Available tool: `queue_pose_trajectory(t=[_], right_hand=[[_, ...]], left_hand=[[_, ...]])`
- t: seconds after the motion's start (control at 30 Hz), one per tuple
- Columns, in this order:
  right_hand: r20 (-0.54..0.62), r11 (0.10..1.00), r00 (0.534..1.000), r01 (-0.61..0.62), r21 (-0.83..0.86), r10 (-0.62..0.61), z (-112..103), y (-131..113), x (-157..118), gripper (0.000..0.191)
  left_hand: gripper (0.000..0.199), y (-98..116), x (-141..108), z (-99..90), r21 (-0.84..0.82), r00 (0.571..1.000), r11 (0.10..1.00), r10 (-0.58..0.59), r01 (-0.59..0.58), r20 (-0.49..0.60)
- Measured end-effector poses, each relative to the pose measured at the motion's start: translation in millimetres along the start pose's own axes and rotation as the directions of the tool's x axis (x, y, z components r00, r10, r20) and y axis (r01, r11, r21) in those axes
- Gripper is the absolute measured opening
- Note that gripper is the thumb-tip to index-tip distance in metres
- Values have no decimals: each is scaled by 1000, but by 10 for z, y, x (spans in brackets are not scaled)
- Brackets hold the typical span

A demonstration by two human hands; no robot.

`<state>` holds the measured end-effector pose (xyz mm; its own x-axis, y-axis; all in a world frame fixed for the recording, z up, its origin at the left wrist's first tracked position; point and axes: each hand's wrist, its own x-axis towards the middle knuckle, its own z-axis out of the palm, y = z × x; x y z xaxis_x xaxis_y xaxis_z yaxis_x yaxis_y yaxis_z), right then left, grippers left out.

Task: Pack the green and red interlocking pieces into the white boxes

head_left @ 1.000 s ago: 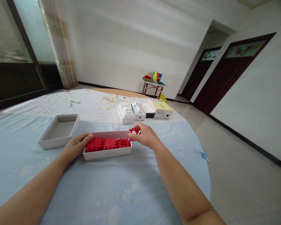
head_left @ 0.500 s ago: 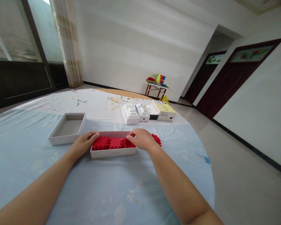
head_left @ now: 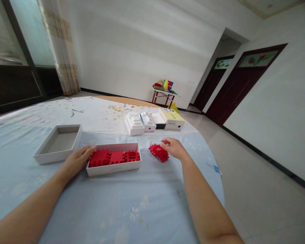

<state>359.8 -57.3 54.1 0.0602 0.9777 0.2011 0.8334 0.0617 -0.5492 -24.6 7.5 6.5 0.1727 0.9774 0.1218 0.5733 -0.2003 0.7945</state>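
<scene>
A white open box (head_left: 114,167) stands in front of me, holding several red toothed plastic building blocks (head_left: 117,157) set in a row. My left hand (head_left: 77,158) grips the left end of this box, thumb at the rim and other fingers largely hidden. To the right of the box, a small pile of the same red blocks (head_left: 158,152) lies on the cloth. My right hand (head_left: 176,148) is at the pile's right side, fingers curled and tips pinching at a red block.
A white box lid or tray (head_left: 57,144) with a grey inside lies at the left. Farther back are white boxes (head_left: 135,126) and a yellow-and-white box (head_left: 174,120). A blue patterned cloth (head_left: 106,210) covers the round table. A small side table (head_left: 165,90) stands by the wall.
My right hand has left the box's right end and moved right to the loose red blocks. My left hand stays on the box. The view has shifted slightly.
</scene>
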Motion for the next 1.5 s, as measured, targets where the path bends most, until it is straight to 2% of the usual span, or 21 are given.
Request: queue_pose_trajectory(t=[0.07,0.17,0.27,0.4,0.53,0.67,0.77,0.9,1.03,1.13,1.27,1.37,1.43,1.5], right_hand=[[56,999,997,-51,-15,52,-45,142,-31,31],[119,993,988,-94,-65,101,-69,220,-71,39],[120,983,984,-110,-147,128,-60,180,-91,45],[87,962,981,-148,-231,172,4,78,-104,54],[112,941,970,-175,-291,215,81,29,-114,59],[153,942,955,-208,-265,254,35,88,-105,58],[117,947,953,-252,-201,278,-75,210,-87,60],[71,971,978,-183,-155,195,-153,359,-61,54],[134,990,991,-6,-141,25,-69,360,-40,51],[190,989,982,51,-141,-24,15,319,-35,53],[195,985,980,65,-160,-33,22,319,-40,46],[104,984,994,-6,-180,25,-31,302,-42,39],[30,983,998,-47,-176,53,-48,235,-43,41],[-11,982,999,-38,-183,37,-23,116,-47,47]], left_hand=[[60,-6,2,-5,9,1000,1000,-17,17,-17],[62,-8,0,-9,-9,999,999,-32,32,-26],[64,-4,-7,-14,-19,999,999,-45,45,-20],[60,14,-23,-29,19,999,1000,-3,4,-35],[59,25,-39,-35,40,1000,999,10,-9,-19],[60,18,-35,-20,29,1000,999,-16,17,-19],[60,15,-30,-10,10,1000,999,-31,31,-2],[59,22,-32,-14,8,1000,1000,-22,22,6],[58,32,-38,-26,11,1000,1000,-23,23,5],[58,35,-37,-27,13,1000,1000,-26,26,14],[57,37,-33,-20,25,1000,1000,0,0,10],[57,33,-32,-16,26,1000,1000,9,-9,7],[56,16,-27,-14,24,1000,1000,12,-12,-2],[55,-13,-16,-11,24,1000,1000,12,-12,-4]])
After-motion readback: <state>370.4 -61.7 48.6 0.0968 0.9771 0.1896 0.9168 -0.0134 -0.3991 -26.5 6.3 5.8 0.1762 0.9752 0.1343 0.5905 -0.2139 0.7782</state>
